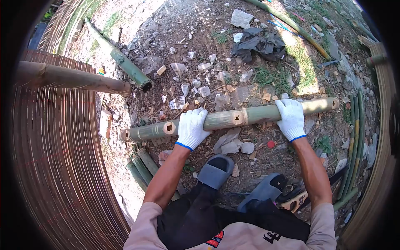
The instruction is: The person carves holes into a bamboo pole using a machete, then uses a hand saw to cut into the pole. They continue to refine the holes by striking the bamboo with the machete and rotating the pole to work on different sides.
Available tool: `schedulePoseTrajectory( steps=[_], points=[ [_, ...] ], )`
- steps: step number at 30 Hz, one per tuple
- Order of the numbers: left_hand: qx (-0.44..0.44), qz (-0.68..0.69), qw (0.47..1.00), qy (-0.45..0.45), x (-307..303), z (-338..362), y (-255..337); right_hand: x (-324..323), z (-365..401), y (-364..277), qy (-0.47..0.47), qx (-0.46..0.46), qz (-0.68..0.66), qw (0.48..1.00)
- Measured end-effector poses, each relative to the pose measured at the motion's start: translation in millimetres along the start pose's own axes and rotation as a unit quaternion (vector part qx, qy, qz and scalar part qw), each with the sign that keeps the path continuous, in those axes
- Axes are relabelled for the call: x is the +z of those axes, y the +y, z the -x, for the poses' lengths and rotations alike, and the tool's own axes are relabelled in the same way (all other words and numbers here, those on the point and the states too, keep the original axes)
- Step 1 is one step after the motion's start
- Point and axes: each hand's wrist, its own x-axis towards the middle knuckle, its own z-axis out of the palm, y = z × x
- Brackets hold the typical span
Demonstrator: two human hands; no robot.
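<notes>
A long green bamboo pole [262,114] lies across the view in front of the feet, tilted slightly up to the right. Several cut holes show along its upper side, one near the middle, one left of my left hand, one near the right end. Gloved in white with a blue cuff, my left hand [192,128] is wrapped over the pole left of its middle. My right hand [291,119], in a matching glove, grips it further right. The undersides of both hands and most fingertips are hidden.
A slatted bamboo screen [62,158] stands at the left, with a thick pole [75,78] above it. Cut bamboo [125,62], stones, a black plastic bag [258,45] and chips lie on the ground. A saw handle [294,201] is beside the right sandal [266,189]; thin poles [354,141] lie right.
</notes>
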Motion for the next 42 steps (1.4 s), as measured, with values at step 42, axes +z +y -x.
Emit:
schedulePoseTrajectory(
  steps=[42],
  points=[
    [0.005, 0.009, 0.997, -0.073, 24, -46, 80, 12, 29, 79, 0.146, 0.051, 0.057, 0.986]
  ],
)
